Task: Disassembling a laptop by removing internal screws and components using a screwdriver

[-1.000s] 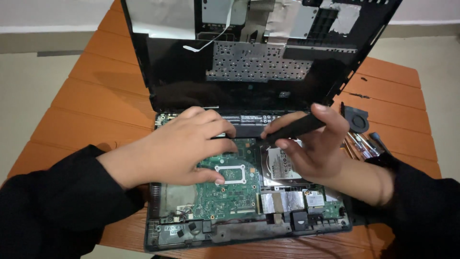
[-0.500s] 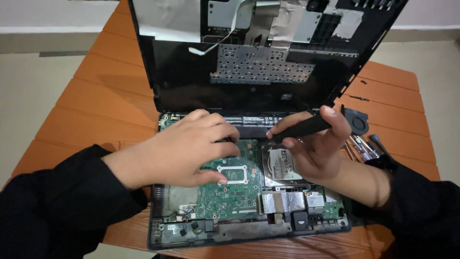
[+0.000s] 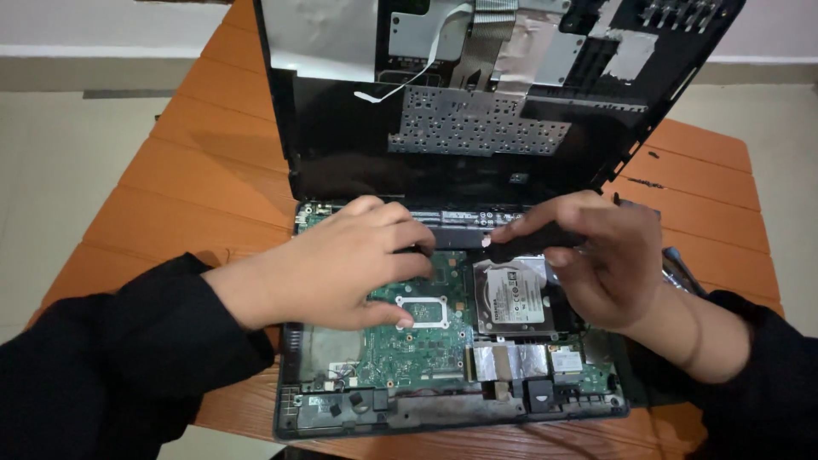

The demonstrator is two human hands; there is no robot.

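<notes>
An opened laptop base (image 3: 443,409) lies on an orange wooden table (image 3: 196,170), with its green motherboard (image 3: 417,349) and a silver hard drive (image 3: 511,294) exposed. My left hand (image 3: 341,264) rests flat on the motherboard. Its fingertips touch the board's upper edge and its thumb lies by the square processor socket (image 3: 423,311). My right hand (image 3: 605,264) hovers over the hard drive and grips a black elongated tool (image 3: 532,241) that points left towards my left fingertips. The tool's tip is hidden.
The laptop's upper cover (image 3: 477,111) stands tilted up behind the base, its metal keyboard plate and ribbon cables facing me. Small tools (image 3: 682,268) lie on the table right of my right hand. Pale floor shows beyond the table's left edge.
My right hand has shifted slightly left with the black tool and now covers the small fan seen at the right earlier. My left hand has stayed on the motherboard.
</notes>
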